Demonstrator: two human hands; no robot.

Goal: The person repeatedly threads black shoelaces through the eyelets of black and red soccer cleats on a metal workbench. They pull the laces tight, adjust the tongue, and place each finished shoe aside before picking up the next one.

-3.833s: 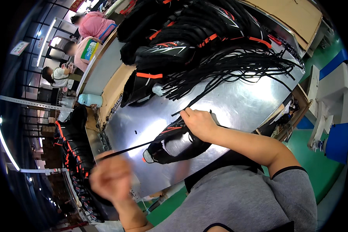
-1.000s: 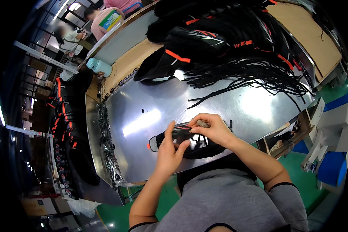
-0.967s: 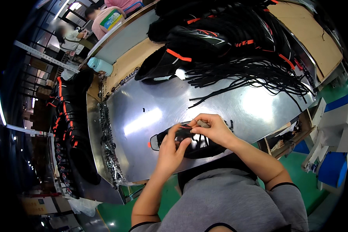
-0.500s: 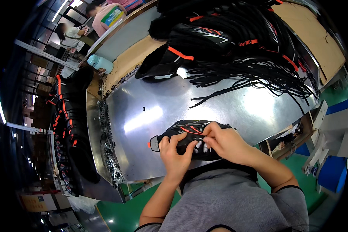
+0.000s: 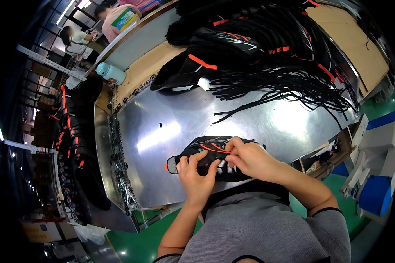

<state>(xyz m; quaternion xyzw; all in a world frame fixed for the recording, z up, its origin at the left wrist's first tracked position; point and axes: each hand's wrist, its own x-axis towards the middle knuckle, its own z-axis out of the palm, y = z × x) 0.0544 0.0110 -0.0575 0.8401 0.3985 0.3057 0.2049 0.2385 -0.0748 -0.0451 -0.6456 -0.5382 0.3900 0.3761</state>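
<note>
A black shoe upper (image 5: 199, 145) with red and pale trim lies on the metal tabletop, close to my body. Its loop end, at the left, has a red tab. My left hand (image 5: 195, 175) grips the upper, thumb on the near side and fingers bent over the top. Across from it, the thumb and forefinger of my right hand (image 5: 248, 160) pinch together over the lacing opening, where white patches show. Whatever sits between those fingertips is hidden. Part of the upper is covered by both hands.
Black laces (image 5: 267, 85) lie in a loose bundle beyond the upper, below a heap of similar black uppers (image 5: 232, 44). More uppers (image 5: 85, 144) hang in a row at the left. A light blue bottle (image 5: 111, 73) stands at the far left; two people work beyond.
The view has shifted slightly. My right fingertips have moved a little along the lacing opening, still pinched. My left hand keeps its hold on the upper.
</note>
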